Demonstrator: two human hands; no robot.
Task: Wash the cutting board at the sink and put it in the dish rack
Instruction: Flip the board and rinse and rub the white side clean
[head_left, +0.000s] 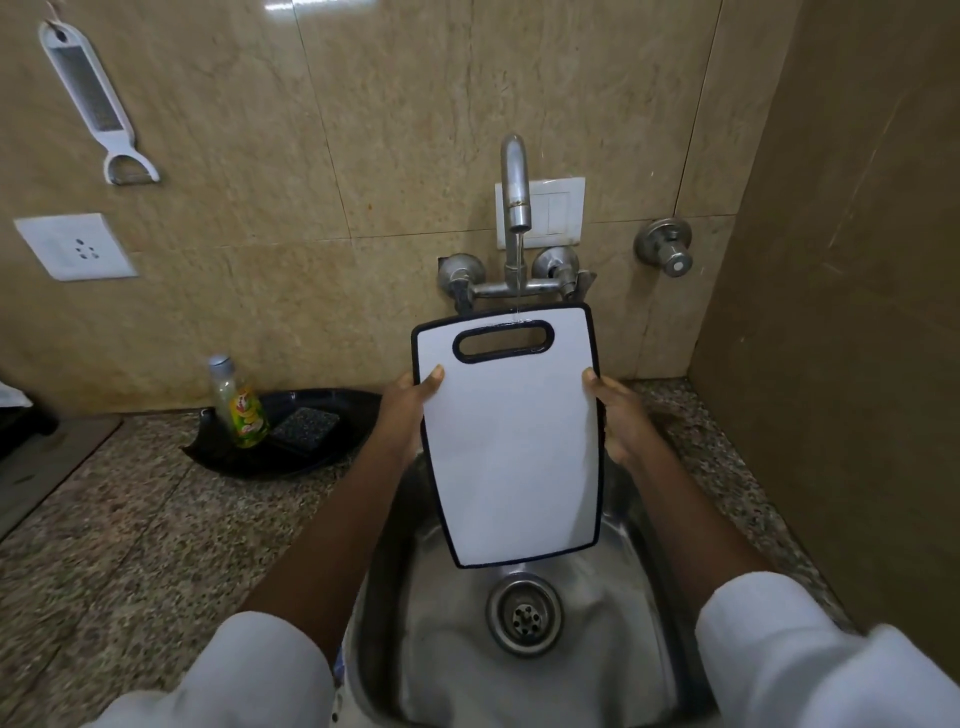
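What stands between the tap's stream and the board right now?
Nothing visible does. Left hand and right hand grip the cutting board by its side edges, and water from the faucet lands directly near its handle slot.

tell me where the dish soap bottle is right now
In the head view the dish soap bottle stands left of the sink, in the black tray on the counter, just left of the scrub sponge.

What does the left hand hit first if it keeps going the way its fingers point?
The left hand points up and away toward the wall. Past the cutting board it grips, the left tap valve looks first in line; depth is unclear.
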